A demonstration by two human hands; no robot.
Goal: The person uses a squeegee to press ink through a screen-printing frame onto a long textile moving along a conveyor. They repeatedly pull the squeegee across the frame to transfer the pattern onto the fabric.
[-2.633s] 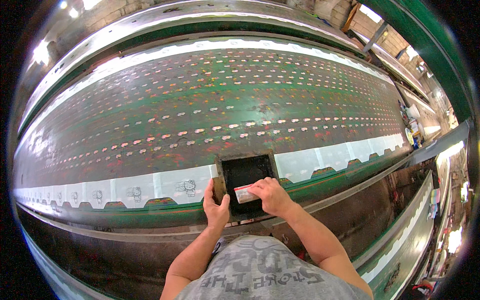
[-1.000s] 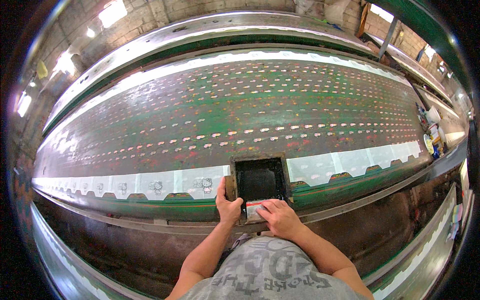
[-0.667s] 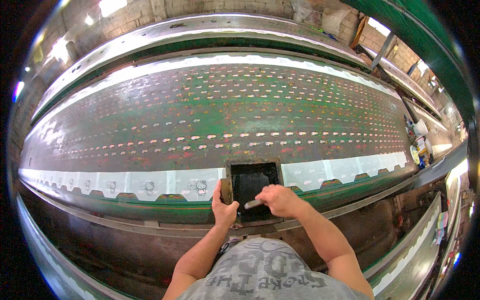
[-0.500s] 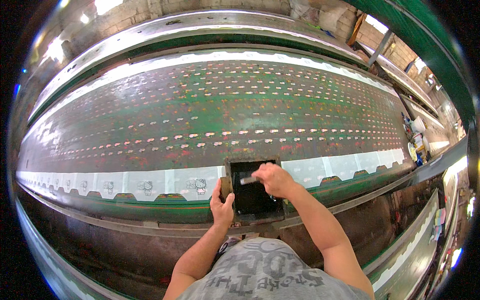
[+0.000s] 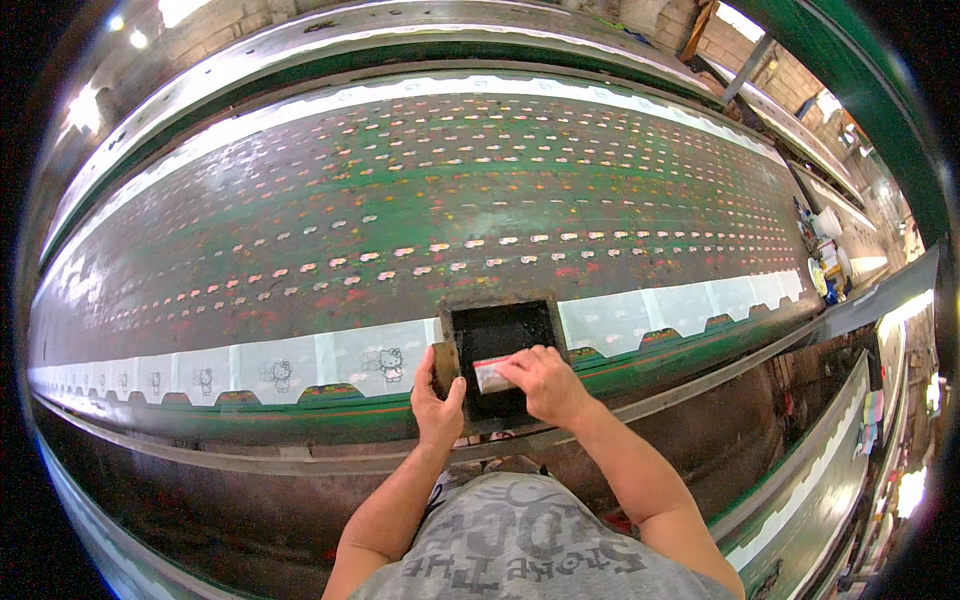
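Note:
A dark screen-printing frame point(image 5: 500, 304) lies over the cloth strip at the table's near edge. My left hand point(image 5: 438, 408) is closed around the frame's left side, thumb toward me. Over the dark mesh, my right hand point(image 5: 547, 385) pinches a small flat squeegee point(image 5: 491, 376), pale with a red edge. It is held tilted, and I cannot tell whether it touches the mesh. Left of the frame, white cloth pieces point(image 5: 335, 350) carry outlined cartoon cat figures. More white cloth point(image 5: 610, 325) to the right shows only faint marks.
The long green-grey table point(image 5: 420, 215) is covered with rows of small coloured print marks. Another white strip point(image 5: 420, 90) runs along its far edge. Containers point(image 5: 828, 255) stand at the right end. A rail point(image 5: 330, 462) passes between me and the table.
My right hand has brought the squeegee nearer to me across the mesh and turned it, so its red edge now shows. My left hand stays on the frame; the view has shifted slightly.

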